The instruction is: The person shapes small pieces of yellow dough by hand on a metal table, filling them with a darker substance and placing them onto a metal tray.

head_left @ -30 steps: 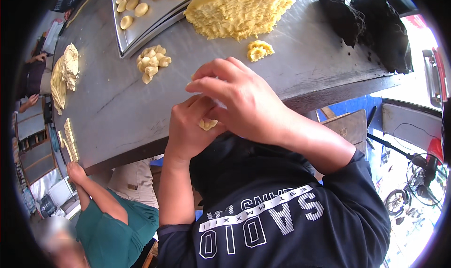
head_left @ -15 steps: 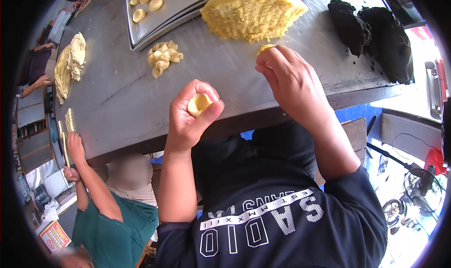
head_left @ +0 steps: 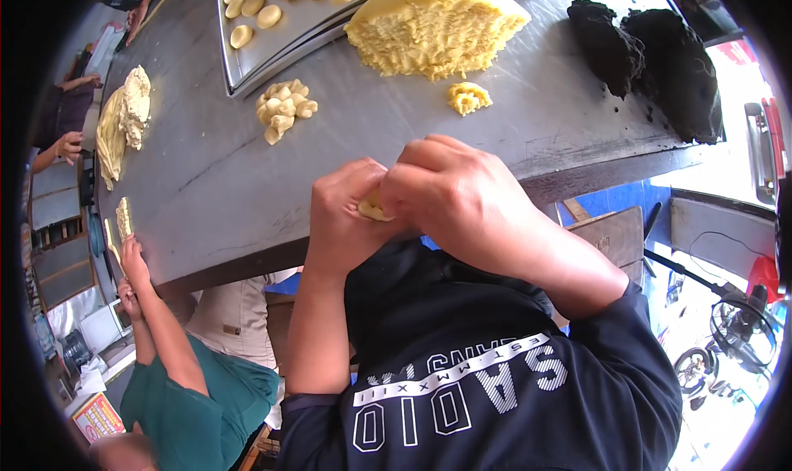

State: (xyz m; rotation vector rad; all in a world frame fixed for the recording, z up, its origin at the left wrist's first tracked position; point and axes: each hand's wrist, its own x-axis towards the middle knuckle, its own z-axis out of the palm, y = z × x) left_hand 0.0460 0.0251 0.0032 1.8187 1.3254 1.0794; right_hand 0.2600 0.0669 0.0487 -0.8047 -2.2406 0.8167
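Observation:
My left hand (head_left: 342,211) is closed around a small piece of pale yellow dough (head_left: 375,207), mostly hidden by my fingers. My right hand (head_left: 450,186) meets it over the table's near edge, its bent fingers pressed onto the dough; its fingertips are largely out of sight. Beyond my right hand lies a small crumbly yellow lump (head_left: 470,98). Behind that stands a large yellow mass (head_left: 437,27) with a rough, torn front face. A cluster of pale dough pieces (head_left: 285,108) sits further left on the metal table (head_left: 223,174).
A metal tray (head_left: 239,79) with several round dough pieces is at the far side. Black dough (head_left: 672,71) lies at the right, pale dough (head_left: 124,124) at the far left. A co-worker in green (head_left: 206,388) handles dough strips (head_left: 122,223) at the left; other people's arms show beyond.
My right hand has left the small yellow lump on the table and come back to my left hand. The hollow dough cup, open to view before, is now mostly covered by both hands.

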